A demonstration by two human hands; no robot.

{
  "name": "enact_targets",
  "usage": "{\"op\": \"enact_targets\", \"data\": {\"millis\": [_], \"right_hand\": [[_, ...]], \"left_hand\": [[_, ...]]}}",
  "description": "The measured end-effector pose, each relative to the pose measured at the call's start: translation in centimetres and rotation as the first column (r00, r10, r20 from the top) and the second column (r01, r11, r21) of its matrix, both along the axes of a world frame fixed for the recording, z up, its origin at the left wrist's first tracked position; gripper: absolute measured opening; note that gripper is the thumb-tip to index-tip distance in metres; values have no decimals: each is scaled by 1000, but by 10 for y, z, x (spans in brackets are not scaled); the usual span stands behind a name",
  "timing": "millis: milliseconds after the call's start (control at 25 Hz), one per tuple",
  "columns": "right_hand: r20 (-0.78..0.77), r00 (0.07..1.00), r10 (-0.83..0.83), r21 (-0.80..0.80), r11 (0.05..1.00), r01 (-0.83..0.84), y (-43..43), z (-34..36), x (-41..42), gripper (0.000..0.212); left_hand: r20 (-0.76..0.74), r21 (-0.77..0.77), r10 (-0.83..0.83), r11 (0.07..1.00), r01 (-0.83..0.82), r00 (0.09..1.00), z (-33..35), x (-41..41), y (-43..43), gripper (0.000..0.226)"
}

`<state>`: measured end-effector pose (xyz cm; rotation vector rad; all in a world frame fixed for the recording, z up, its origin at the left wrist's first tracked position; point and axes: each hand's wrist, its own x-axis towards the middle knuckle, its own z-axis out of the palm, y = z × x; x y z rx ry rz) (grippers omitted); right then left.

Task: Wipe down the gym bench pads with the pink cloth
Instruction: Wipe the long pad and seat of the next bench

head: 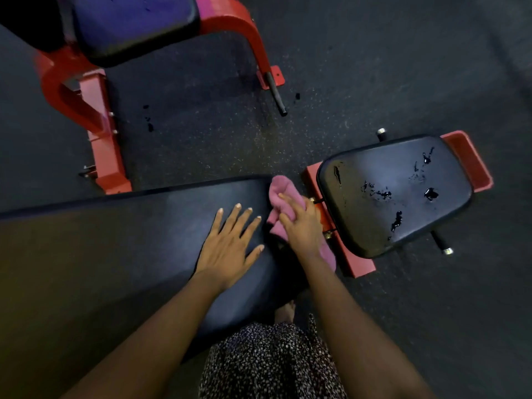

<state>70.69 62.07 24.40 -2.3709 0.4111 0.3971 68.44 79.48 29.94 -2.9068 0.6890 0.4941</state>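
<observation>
Progress: long pad (pixel 129 240) looks dry, judged mostly done — seat pad (pixel 397 194), right of frame, carries dark droplets and is left to wipe.
Pink cloth (pixel 280 185): bunched at the long pad's end, centre frame, beside the seat pad.
Right hand (pixel 302 226): fingers curled, gripping the cloth.
Left hand (pixel 230 243): fingers straight, spread — flat on the long pad's surface.
</observation>
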Motion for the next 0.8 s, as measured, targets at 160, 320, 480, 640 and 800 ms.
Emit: {"op": "enact_targets", "data": {"millis": [160,320,480,640,800], "right_hand": [[-91,993,-70,113,990,81,-36,-47,61,44],[-173,985,3,316,947,53,-41,-57,95,40],[-233,972,-35,378,918,124,-45,-53,76,57],[-269,953,-137,422,873,245,-59,-42,22,59],[-241,937,-253,435,835,338,-61,-37,-37,57]], "left_hand": [[47,29,-35,999,34,998,-14,-2,-7,66],[71,40,-51,998,48,996,-17,-2,-6,68],[66,49,-54,998,51,996,-18,-2,-6,68],[61,60,-53,997,50,997,-17,-2,-6,68],[55,70,-62,996,58,997,-16,-2,-6,68]]}}
